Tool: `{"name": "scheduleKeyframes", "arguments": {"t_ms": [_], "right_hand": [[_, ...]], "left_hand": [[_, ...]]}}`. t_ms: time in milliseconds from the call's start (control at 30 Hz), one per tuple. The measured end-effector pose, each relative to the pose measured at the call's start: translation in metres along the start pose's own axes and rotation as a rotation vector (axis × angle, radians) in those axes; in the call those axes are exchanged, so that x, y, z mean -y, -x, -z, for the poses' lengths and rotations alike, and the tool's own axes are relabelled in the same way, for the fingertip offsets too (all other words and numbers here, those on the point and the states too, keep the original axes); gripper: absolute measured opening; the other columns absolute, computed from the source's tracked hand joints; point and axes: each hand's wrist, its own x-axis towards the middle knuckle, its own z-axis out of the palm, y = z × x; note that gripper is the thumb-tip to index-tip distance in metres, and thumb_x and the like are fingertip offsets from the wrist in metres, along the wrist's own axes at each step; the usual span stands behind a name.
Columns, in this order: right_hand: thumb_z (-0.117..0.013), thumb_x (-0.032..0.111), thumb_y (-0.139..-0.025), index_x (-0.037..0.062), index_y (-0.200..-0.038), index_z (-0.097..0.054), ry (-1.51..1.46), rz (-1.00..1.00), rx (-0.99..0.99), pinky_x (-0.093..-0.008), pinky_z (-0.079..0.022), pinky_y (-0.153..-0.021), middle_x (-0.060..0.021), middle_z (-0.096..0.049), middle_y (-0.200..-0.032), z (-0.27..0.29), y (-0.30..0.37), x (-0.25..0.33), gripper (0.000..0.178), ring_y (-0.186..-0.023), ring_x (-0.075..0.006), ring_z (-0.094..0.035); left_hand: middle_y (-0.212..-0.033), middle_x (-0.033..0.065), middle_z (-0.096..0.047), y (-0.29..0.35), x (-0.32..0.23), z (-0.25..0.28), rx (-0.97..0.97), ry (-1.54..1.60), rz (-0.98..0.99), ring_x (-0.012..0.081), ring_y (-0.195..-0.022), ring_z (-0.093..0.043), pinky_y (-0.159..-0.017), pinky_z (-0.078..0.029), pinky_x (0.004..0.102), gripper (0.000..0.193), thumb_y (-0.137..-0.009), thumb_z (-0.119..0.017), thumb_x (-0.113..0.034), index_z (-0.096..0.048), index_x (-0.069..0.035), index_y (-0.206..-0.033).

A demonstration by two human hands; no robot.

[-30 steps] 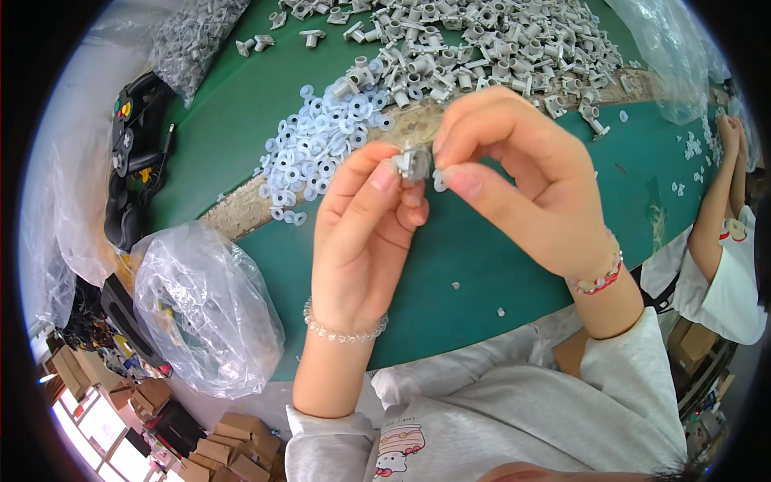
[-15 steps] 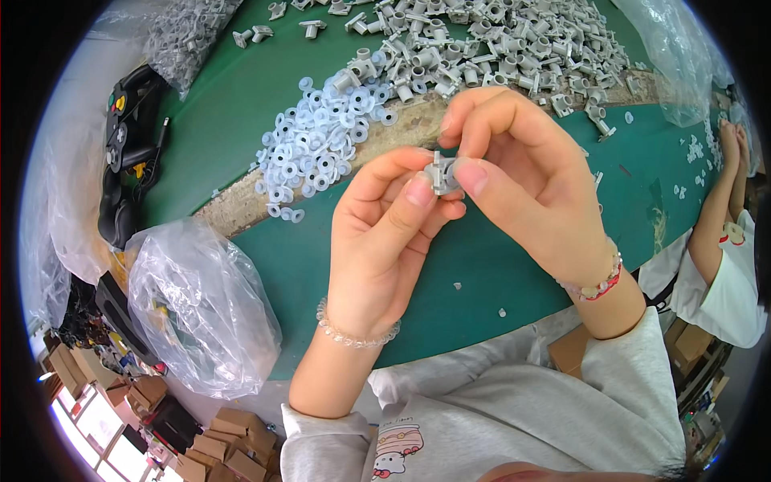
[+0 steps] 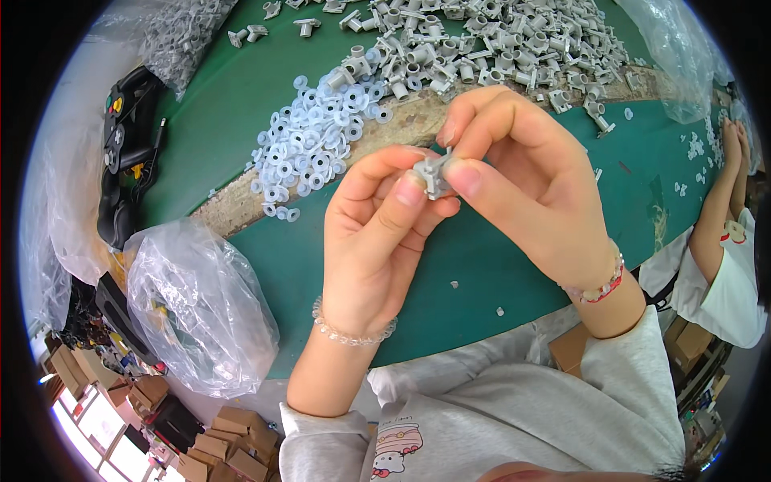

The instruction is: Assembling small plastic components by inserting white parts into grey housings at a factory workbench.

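Note:
Between my two hands is a small grey plastic part (image 3: 434, 178), held over the table's near side. The thumb and fingers of my left hand (image 3: 377, 213) pinch its left side. My right hand (image 3: 522, 177) grips its right side between thumb and forefinger, and the fingertips hide some of it. Just beyond lies a heap of translucent bluish rubber caps (image 3: 309, 145) with dark centres. Farther back spreads a large pile of similar grey plastic parts (image 3: 498, 44), each with a short tube on a flat base.
A clear plastic bag (image 3: 201, 309) sits at the table's left edge, near black game controllers (image 3: 124, 153). Another bag (image 3: 185, 40) holds grey parts at the far left. A co-worker's arms (image 3: 719, 201) are at the right, by scattered small white pieces (image 3: 697, 149).
The grey part has tilted and turned between my fingers. My left hand has shifted slightly left, while my right hand stays almost in place.

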Motion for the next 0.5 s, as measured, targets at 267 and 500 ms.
{"name": "scheduleKeyframes", "arguments": {"t_ms": [267, 500], "right_hand": [[-0.059, 0.001, -0.087, 0.0007, -0.105, -0.053, -0.263, -0.233, -0.025, -0.0247, -0.042, -0.085, -0.0061, -0.050, -0.105, -0.003, -0.004, 0.009, 0.019, -0.096, -0.0115, -0.049], [-0.057, 0.004, -0.089, 0.0018, -0.102, -0.055, 0.004, -0.015, 0.034, -0.0258, -0.043, -0.081, -0.0066, -0.052, -0.105, -0.004, 0.002, -0.003, 0.014, -0.092, -0.0108, -0.050]], "left_hand": [[-0.105, 0.0106, -0.063, 0.000, 0.000, 0.004, 0.028, 0.147, 0.122, 0.0188, -0.092, -0.064, -0.086, -0.054, 0.0310, 0.023, -0.093, -0.055, -0.008, -0.054, -0.002, -0.116], [-0.107, 0.0105, -0.062, -0.001, 0.001, 0.010, 0.095, 0.179, 0.140, 0.0177, -0.094, -0.063, -0.084, -0.055, 0.0290, 0.023, -0.093, -0.054, -0.008, -0.055, -0.002, -0.116]]}}
